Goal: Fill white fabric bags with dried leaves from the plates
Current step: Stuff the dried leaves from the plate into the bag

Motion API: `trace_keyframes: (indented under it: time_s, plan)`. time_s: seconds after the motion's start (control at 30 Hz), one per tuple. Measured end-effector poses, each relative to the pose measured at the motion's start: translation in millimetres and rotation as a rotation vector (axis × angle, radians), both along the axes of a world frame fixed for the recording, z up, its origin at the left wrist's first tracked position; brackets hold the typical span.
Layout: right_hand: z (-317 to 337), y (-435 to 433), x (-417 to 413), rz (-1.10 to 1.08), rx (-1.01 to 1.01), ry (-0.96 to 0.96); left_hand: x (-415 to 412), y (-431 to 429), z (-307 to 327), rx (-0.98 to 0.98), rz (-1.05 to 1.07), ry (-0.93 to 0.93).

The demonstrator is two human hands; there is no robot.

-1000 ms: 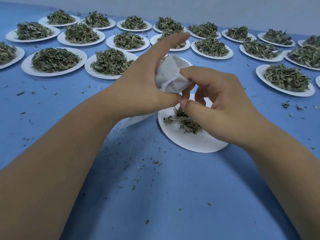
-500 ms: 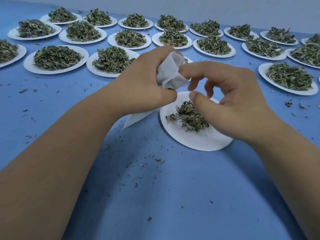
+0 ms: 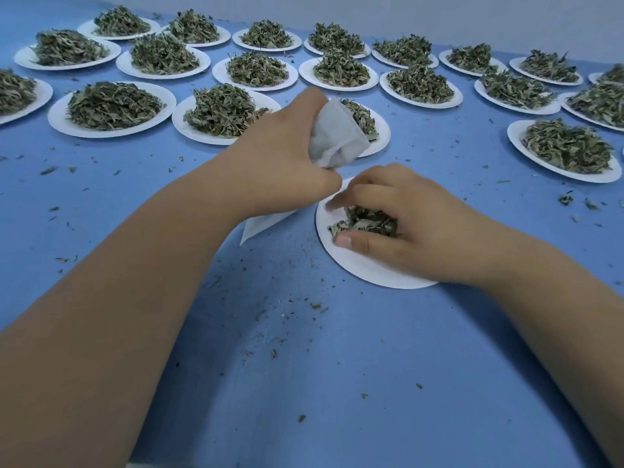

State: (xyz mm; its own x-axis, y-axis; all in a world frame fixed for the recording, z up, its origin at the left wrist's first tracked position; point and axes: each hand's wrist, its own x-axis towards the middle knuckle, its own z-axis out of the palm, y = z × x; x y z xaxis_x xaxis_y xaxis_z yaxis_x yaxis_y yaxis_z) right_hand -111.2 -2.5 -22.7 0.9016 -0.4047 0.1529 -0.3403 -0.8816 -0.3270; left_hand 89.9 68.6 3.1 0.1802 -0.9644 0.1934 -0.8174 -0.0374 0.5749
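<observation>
On the near paper plate (image 3: 364,271), the right hand (image 3: 439,231) curled its grip round a clump of dried leaves (image 3: 364,221). Just behind that plate, the left hand (image 3: 280,163) gripped the white fabric bag (image 3: 334,140). Heaped plates (image 3: 57,119) covered the blue tabletop (image 3: 304,383) beyond.

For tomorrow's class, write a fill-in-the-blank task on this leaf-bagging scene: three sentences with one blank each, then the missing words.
1. The white fabric bag is gripped by the ____ hand.
2. The right hand grasps dried leaves on the nearest ____.
3. The table has a ____ surface.
Missing words: left; plate; blue.
</observation>
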Motion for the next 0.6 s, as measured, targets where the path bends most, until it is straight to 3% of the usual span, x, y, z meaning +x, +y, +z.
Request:
trace_keyframes:
  time_s: [0.13, 0.27, 0.43, 0.6]
  plan:
    - [-3, -2, 2, 0.008, -0.044, -0.091, 5, 0, -1, 0.146, -0.024, -0.056]
    - [2, -4, -4, -0.017, -0.082, -0.113, 2, -1, -3, 0.126, -0.030, -0.087]
    - [12, -14, -22, -0.090, -0.064, 0.261, 2, -2, -4, 0.036, 0.008, -0.091]
    - [10, -7, -16, -0.061, -0.025, 0.224, 2, -3, -5, -0.012, 0.025, -0.114]
